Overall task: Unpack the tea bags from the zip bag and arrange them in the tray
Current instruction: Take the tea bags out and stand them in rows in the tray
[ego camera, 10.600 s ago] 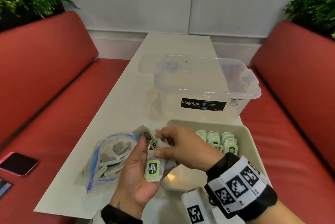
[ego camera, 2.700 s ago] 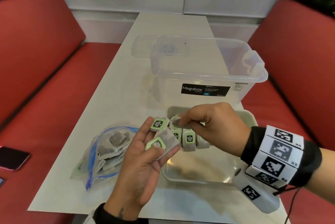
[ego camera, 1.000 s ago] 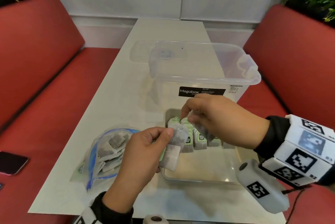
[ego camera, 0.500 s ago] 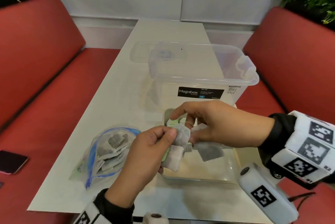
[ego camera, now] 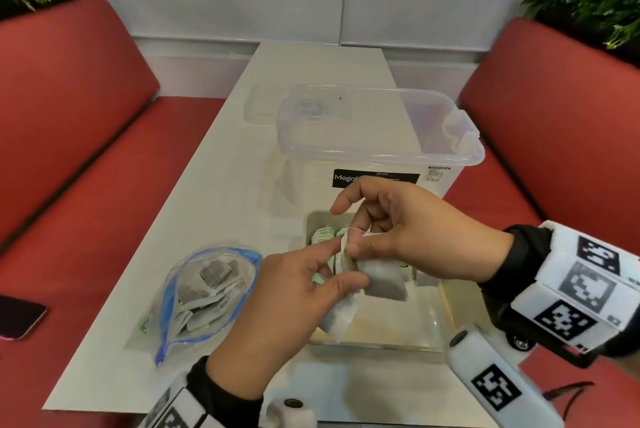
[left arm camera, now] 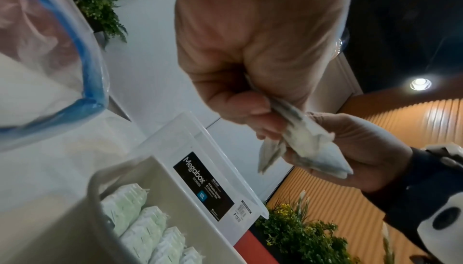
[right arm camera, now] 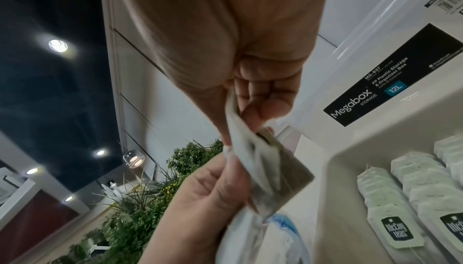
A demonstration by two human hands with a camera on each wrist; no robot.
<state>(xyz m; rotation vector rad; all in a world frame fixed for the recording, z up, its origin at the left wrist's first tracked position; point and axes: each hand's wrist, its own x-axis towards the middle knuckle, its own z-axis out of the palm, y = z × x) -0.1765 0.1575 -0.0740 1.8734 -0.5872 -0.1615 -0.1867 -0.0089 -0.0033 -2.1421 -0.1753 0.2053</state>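
My left hand [ego camera: 346, 264] hovers over the tray's near left corner and grips a small bunch of tea bags [ego camera: 337, 320] between thumb and fingers, index finger stretched out. My right hand [ego camera: 358, 245] meets it from the right and pinches the top of one grey tea bag [ego camera: 382, 280], which hangs over the beige tray [ego camera: 374, 344]. Rows of green-tagged tea bags [right arm camera: 413, 189] stand along the tray's far side. The clear zip bag [ego camera: 204, 292] with a blue seal lies open on the table to the left, several tea bags inside. The left wrist view shows the gripped bunch [left arm camera: 300, 135].
A clear Megabox storage box [ego camera: 377, 136] stands right behind the tray, its lid [ego camera: 263, 105] lying behind it. Red benches [ego camera: 69, 150] flank the white table [ego camera: 225, 185]. A phone [ego camera: 17, 316] lies on the left bench. Plants fill both top corners.
My right hand came back from the tray's far row to the left hand and took hold of a grey tea bag. The left index finger has straightened.
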